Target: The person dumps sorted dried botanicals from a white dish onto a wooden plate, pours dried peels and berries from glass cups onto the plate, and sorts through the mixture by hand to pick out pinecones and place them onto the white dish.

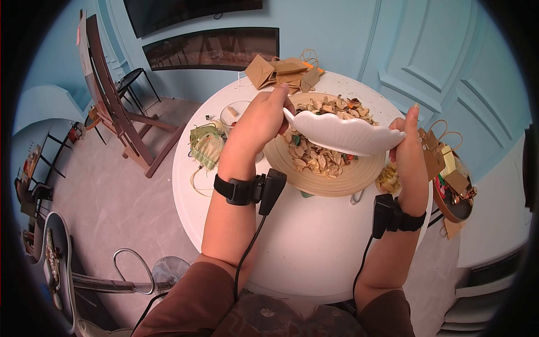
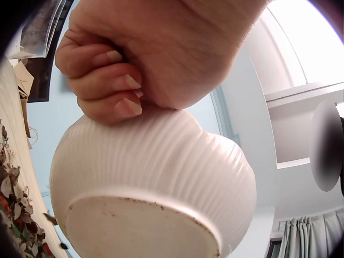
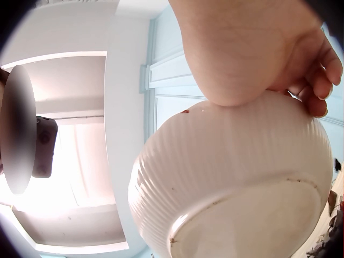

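Both hands hold a white ribbed bowl (image 1: 342, 133) with a scalloped rim, tilted above a round wooden tray (image 1: 281, 177). My left hand (image 1: 264, 118) grips its left end, fingers curled at the rim. At the opposite end, my right hand (image 1: 409, 132) holds the rim with the thumb pointing up. From below, the left wrist view shows the bowl's underside (image 2: 145, 226), with a few dark specks along its foot ring. Dried petals and leaves (image 1: 320, 160) lie heaped on the tray, partly hidden behind the bowl. The bowl's inside faces away from me.
The tray sits on a round white table (image 1: 303, 241). Left of it are a green drawstring pouch (image 1: 206, 145) and a glass (image 1: 236, 110). Brown paper bags (image 1: 286, 72) stand at the back. A container of yellowish pieces (image 1: 388, 178) is beside my right forearm. An easel (image 1: 115, 101) stands at left.
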`<state>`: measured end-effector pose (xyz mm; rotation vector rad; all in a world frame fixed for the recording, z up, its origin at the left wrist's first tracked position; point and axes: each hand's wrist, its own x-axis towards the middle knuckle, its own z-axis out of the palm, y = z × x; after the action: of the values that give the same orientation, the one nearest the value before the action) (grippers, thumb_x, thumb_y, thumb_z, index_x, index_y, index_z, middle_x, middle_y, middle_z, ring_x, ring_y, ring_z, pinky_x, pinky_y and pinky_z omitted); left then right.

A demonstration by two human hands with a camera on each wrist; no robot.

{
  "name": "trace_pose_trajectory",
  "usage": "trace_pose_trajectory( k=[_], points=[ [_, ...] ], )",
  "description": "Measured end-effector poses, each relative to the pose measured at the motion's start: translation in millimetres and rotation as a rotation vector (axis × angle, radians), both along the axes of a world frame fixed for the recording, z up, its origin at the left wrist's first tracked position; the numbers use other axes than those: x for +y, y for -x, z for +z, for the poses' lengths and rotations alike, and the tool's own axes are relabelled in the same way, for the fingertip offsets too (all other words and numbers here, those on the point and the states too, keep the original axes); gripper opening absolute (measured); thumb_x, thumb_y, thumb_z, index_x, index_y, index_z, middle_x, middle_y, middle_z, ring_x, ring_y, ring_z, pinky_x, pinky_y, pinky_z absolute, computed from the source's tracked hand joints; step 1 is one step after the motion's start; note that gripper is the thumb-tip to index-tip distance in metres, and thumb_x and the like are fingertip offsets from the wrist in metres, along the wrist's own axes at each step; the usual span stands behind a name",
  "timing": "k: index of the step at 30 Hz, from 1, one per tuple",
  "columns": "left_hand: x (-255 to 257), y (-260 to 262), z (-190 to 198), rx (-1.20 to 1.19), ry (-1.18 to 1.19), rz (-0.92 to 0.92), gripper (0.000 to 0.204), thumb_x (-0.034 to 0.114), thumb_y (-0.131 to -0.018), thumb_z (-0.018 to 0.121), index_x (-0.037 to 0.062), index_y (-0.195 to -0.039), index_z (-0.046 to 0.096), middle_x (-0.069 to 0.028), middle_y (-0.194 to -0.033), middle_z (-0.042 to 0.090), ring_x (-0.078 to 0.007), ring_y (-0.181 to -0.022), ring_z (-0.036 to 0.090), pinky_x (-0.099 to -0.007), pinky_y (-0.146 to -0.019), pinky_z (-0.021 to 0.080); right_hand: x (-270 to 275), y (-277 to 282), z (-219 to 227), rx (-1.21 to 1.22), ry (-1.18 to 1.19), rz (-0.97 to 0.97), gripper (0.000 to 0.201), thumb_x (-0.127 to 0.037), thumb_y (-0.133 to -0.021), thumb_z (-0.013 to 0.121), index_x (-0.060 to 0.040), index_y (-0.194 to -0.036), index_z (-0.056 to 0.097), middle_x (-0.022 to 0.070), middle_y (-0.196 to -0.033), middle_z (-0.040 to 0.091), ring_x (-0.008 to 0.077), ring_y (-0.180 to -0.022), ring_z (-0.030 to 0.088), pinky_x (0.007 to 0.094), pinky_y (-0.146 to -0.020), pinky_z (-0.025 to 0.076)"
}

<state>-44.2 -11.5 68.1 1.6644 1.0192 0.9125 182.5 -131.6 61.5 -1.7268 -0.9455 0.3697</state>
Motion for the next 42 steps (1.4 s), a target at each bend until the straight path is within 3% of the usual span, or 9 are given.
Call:
trace_pose_trajectory(
  k=[13,15,27,28,30,34,36,42],
  points=[
    [-3.5,-0.3,2.4,-0.023,-0.059,0.055,0.054,0.045,-0.1,0.036,0.0014,-0.08,0.062,-0.0022,-0.055,0.048,-0.0105,-0.051,0.04,-0.028,-0.051,0.031,0.5,-3.1,-1.2,-0.002,-0.009,0.016,0.083,-0.073,-0.097,0.012,-0.0066,-0.06,0.045,0.0026,-0.057,0.045,0.0159,-0.059,0.043,0.029,-0.06,0.035],
    [-3.4,0.0,2.4,-0.017,-0.063,0.052,0.055,0.045,-0.1,0.036,0.0011,-0.08,0.062,-0.0023,-0.055,0.048,-0.0106,-0.051,0.04,-0.028,-0.05,0.031,2.6,-5.2,-5.6,0.02,-0.085,0.027,0.073,-0.071,-0.098,0.016,-0.0143,-0.061,0.043,-0.0046,-0.056,0.033,0.0079,-0.053,0.028,0.0244,-0.049,0.024],
    [-11.5,3.6,8.4,-0.002,-0.09,0.077,0.058,0.046,-0.101,0.034,-0.0005,-0.08,0.061,-0.0027,-0.053,0.047,-0.0106,-0.049,0.039,-0.0283,-0.049,0.031,-1.9,-3.8,-2.4,0.037,-0.102,0.064,0.07,-0.072,-0.098,0.016,-0.0173,-0.06,0.037,-0.0055,-0.056,0.03,0.0076,-0.053,0.026,0.024,-0.048,0.023],
    [-11.8,3.8,9.0,0.005,-0.097,0.071,0.058,0.046,-0.101,0.034,-0.0006,-0.08,0.061,-0.0027,-0.053,0.047,-0.0105,-0.048,0.039,-0.0282,-0.049,0.031,-3.4,-2.4,0.1,0.036,-0.102,0.064,0.07,-0.072,-0.098,0.016,-0.0173,-0.06,0.037,-0.0055,-0.056,0.03,0.0076,-0.053,0.026,0.024,-0.048,0.023],
    [-14.2,4.3,10.8,0.006,-0.102,0.068,0.059,0.046,-0.101,0.033,-0.0004,-0.079,0.062,-0.0026,-0.052,0.046,-0.0104,-0.048,0.038,-0.028,-0.049,0.031,-7.3,1.6,6.5,0.053,-0.058,0.03,0.079,-0.071,-0.098,0.017,-0.0075,-0.059,0.045,0.0019,-0.057,0.043,0.0144,-0.059,0.041,0.0291,-0.057,0.033],
    [-17.0,5.3,12.4,0.006,-0.119,0.083,0.06,0.047,-0.101,0.033,0.0001,-0.078,0.062,-0.0023,-0.052,0.046,-0.0102,-0.047,0.038,-0.0273,-0.048,0.03,-9.8,2.7,7.6,0.045,-0.058,0.027,0.079,-0.071,-0.099,0.017,-0.0075,-0.059,0.044,0.0017,-0.057,0.043,0.014,-0.058,0.04,0.0288,-0.057,0.033],
    [-19.0,5.5,13.7,0.002,-0.117,0.085,0.06,0.048,-0.101,0.033,0.0002,-0.078,0.062,-0.0023,-0.052,0.046,-0.0101,-0.047,0.038,-0.0272,-0.048,0.03,-9.6,-0.4,3.0,0.048,-0.116,0.061,0.069,-0.073,-0.097,0.018,-0.0183,-0.061,0.04,-0.006,-0.058,0.032,0.0073,-0.054,0.027,0.0231,-0.049,0.024],
    [-25.9,6.7,18.5,0.015,-0.156,0.085,0.066,0.053,-0.101,0.031,0.001,-0.077,0.062,-0.0016,-0.05,0.045,-0.0095,-0.046,0.038,-0.0265,-0.047,0.029,-15.5,0.1,6.1,0.045,-0.135,0.062,0.07,-0.075,-0.096,0.019,-0.0181,-0.062,0.042,-0.0059,-0.057,0.036,0.0065,-0.053,0.03,0.0221,-0.049,0.025]
  ],
)
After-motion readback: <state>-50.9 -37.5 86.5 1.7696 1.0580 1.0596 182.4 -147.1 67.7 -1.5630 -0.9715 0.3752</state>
